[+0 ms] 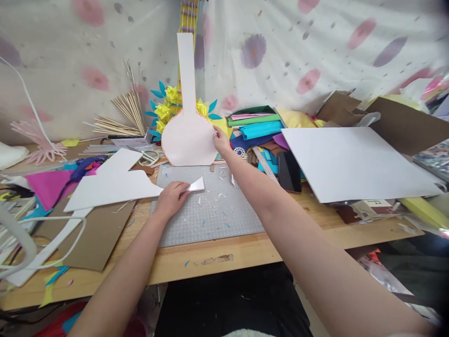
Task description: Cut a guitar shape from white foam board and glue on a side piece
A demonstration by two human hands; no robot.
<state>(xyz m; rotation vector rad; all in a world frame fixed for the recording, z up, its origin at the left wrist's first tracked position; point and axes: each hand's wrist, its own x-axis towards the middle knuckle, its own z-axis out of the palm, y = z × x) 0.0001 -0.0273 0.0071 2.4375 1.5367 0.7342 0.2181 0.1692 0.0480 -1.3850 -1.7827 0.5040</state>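
Note:
My right hand (220, 142) reaches forward and grips the right edge of a white foam board cutout (189, 140), shaped like a round-bodied guitar with a long neck. It stands upright at the back of the grey cutting mat (210, 229), in front of a yellow stringed instrument model (189, 16) trimmed with yellow paper flowers (163, 113) and blue leaves. Over the mat's left part, my left hand (171, 200) has its fingers closed on a small white board offcut (197, 185). Small white and blue scraps lie on the mat.
Left are a cut white board (112, 189), brown cardboard (94, 238), scissors (149, 157) and bamboo sticks (129, 117). To the right lie a steel ruler (265, 164), a black phone (289, 172), rolled coloured paper (261, 130) and a large white board (358, 164). A white cable (82, 224) loops at the left.

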